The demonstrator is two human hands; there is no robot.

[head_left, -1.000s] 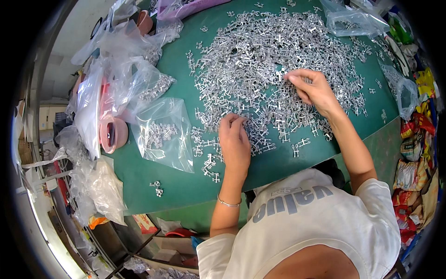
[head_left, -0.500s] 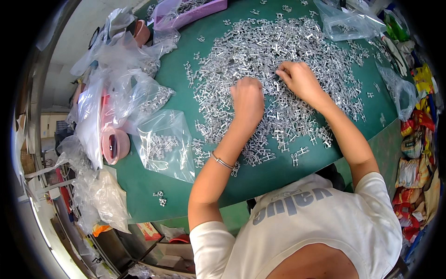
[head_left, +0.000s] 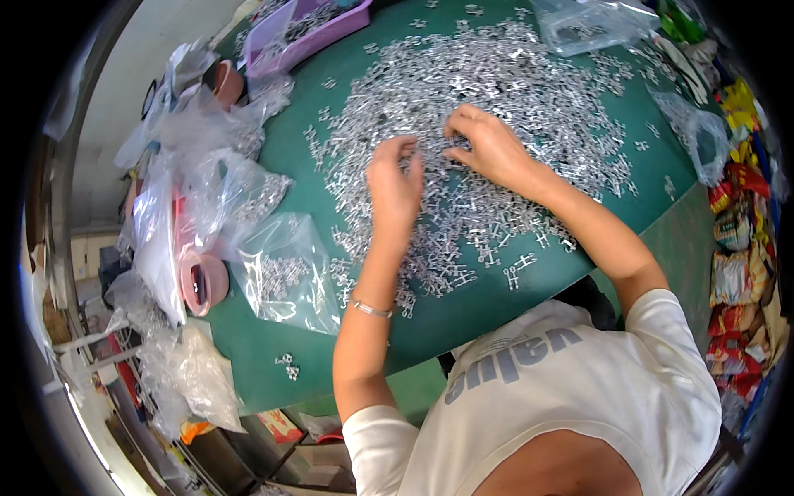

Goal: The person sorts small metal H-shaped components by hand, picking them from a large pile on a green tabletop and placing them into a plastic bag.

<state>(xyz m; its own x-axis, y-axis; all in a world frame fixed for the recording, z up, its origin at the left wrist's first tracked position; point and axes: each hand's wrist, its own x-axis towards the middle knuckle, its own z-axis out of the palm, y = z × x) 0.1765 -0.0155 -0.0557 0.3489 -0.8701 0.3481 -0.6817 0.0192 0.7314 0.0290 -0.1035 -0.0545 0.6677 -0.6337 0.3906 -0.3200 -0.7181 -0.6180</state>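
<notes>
A wide heap of small silvery metal pieces (head_left: 529, 99), open-framed with forked ends, is spread over a green table (head_left: 331, 376). My left hand (head_left: 395, 180) is over the heap's left-middle part, fingers bent and thumb apart from them, slightly blurred. Nothing shows in its grasp. To its right, my right hand (head_left: 495, 150) reaches into the heap from the right. Its fingers curve forward, with a gap between thumb and forefinger; I see no piece held there. The two hands are close together but not touching. A clear plastic bag (head_left: 308, 289) with some of the pieces lies left of my left forearm.
At the left edge, plastic bags (head_left: 186, 132) crowd beside a pink tape roll (head_left: 204, 283). A purple tray (head_left: 310, 45) with metal pieces is at the back left. More clear bags (head_left: 595, 25) lie at the back right. Colourful packets (head_left: 732, 281) are stacked right of the table.
Both hands have moved left over the heap. The left hand's thumb and fingers have spread from a closed posture, and the right hand's thumb and forefinger are further apart. The view has shifted slightly.
</notes>
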